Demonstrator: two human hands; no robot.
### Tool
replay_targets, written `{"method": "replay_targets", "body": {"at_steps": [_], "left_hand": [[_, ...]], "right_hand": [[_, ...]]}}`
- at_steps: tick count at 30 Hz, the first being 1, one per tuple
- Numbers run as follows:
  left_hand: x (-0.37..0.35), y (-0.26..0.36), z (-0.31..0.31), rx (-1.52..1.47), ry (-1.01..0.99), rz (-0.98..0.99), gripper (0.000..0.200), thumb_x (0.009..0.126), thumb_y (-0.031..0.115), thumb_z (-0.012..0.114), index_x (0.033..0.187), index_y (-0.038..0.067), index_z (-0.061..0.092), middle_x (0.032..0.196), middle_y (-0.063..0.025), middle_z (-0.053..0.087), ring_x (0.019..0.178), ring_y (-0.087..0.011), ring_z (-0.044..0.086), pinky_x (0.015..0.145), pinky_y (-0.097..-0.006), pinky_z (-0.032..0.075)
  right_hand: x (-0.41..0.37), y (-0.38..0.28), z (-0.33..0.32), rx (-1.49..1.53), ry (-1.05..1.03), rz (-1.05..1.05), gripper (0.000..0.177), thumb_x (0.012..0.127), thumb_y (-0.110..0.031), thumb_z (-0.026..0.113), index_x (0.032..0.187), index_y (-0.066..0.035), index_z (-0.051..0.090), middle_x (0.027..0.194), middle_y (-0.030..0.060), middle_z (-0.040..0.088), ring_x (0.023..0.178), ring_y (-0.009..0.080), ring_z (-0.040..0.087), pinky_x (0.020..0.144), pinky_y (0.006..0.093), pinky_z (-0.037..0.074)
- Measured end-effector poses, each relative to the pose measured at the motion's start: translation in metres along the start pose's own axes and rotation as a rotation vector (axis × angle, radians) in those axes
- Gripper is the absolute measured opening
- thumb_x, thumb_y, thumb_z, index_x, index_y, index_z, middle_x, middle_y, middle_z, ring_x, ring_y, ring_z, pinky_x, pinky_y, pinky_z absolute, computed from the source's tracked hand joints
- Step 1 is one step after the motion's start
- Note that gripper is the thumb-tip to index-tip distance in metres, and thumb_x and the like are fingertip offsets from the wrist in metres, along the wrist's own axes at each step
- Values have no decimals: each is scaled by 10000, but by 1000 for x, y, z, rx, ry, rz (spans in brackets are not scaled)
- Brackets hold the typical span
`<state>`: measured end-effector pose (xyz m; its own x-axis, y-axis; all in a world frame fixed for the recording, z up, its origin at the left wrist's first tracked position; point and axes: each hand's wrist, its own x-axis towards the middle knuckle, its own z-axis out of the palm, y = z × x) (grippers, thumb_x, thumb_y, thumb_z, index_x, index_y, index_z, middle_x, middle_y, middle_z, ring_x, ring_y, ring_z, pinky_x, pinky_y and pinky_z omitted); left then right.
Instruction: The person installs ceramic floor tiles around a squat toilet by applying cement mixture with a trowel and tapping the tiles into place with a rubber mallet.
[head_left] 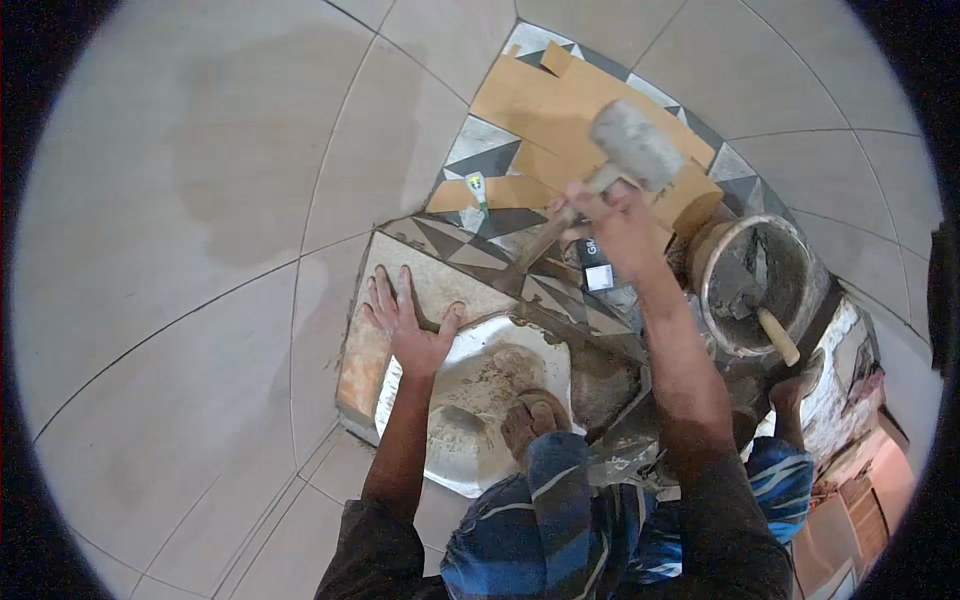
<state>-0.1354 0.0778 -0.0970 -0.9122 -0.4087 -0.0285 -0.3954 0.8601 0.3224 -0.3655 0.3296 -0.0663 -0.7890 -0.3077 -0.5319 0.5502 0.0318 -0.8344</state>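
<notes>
Blue patterned cloth [565, 510] over bent knees, nearest of all, with dark sleeves on either side. Just beyond, a bare foot [525, 425] on the dirt-smeared white squat pan [470, 375], the other foot [792, 388] off to the right, near a mortar bucket [712, 290].

Left hand [408, 330] open, fingers spread and pressed flat on a beige tile [485, 288] along the far rim of the pan. Right hand [615, 215] clenched round the handle of a mallet [635, 148], close below the blurred grey head; handle slanting down to the left, its butt at the far edge of the tile, contact impossible to tell.

Inside the bucket, grey mortar and a trowel [778, 337], wooden grip over the rim. Left of the bucket, partly behind the right forearm, a black box [599, 268] with a white label. Farther out, a small white-and-green tube [476, 190] lying on patterned triangle tiles [488, 138]; beyond, brown cardboard [545, 110] spread over more of them, and large pale floor tiles [240, 130] all around
</notes>
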Motion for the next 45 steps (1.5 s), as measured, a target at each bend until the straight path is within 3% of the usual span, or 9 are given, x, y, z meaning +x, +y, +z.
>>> {"method": "replay_targets", "body": {"at_steps": [5,7,20,22,25,29,38,42,45], "left_hand": [[-2,-1,1,13,-6,-5,1016,777,548,828,1611,158,397,1703,-232,240,1570,-475,182,1216,-721,102],[-1,-3,1,18,-7,2,1018,778,552,828,1612,160,396,1706,-230,236,1571,-473,181,1217,-722,100],[-3,-3,6,5,10,-4,1001,794,547,827,1611,163,396,1717,-209,221,1571,-469,181,1217,-722,94],[-3,-4,4,7,34,-8,1002,790,542,829,1610,161,397,1717,-208,222,1570,-472,182,1218,-720,94],[-2,-1,2,17,12,-6,1008,767,535,838,1600,160,412,1715,-215,218,1567,-476,180,1226,-707,84],[0,-1,1,9,14,-8,1016,752,540,848,1592,161,420,1707,-220,232,1569,-467,181,1217,-720,79],[-1,-3,1,-11,24,3,1011,743,516,856,1583,151,430,1705,-225,230,1573,-463,177,1213,-723,88],[0,-1,-1,13,18,-29,1008,746,516,851,1583,148,429,1707,-226,225,1575,-462,173,1219,-715,83],[0,-2,-2,20,-6,-72,1005,752,528,840,1587,153,426,1707,-226,225,1575,-459,175,1224,-709,80]], "right_hand": [[-4,-9,-2,-35,-16,17,241,1033,-240,649,979,-11,698,920,73,750,859,157,732,705,308,615],[-6,-14,-3,-14,-46,-9,220,1069,-289,614,1066,-77,673,967,40,754,919,142,735,695,271,606],[-19,-7,9,-107,-92,-47,260,1066,-302,617,1105,-54,686,974,48,756,913,141,733,672,273,608],[-22,-7,15,-90,-67,-37,268,1032,-267,633,1015,-10,704,920,72,747,875,162,725,675,308,610],[-18,-11,10,-36,-5,-19,263,1030,-256,646,1034,-1,709,926,81,754,879,171,735,675,305,613],[-6,-11,0,-26,25,-25,247,1076,-284,609,1061,-49,684,947,63,754,861,155,747,683,274,601],[-7,-5,-2,40,9,-67,257,1070,-278,612,1052,-38,700,951,58,754,891,164,745,686,290,601],[-12,0,9,-65,18,-31,254,1069,-270,613,1044,-32,697,958,73,753,902,171,746,686,298,605],[-8,8,-2,57,-23,-40,240,1068,-269,614,1098,-36,664,976,80,743,891,189,746,673,294,608]]}}
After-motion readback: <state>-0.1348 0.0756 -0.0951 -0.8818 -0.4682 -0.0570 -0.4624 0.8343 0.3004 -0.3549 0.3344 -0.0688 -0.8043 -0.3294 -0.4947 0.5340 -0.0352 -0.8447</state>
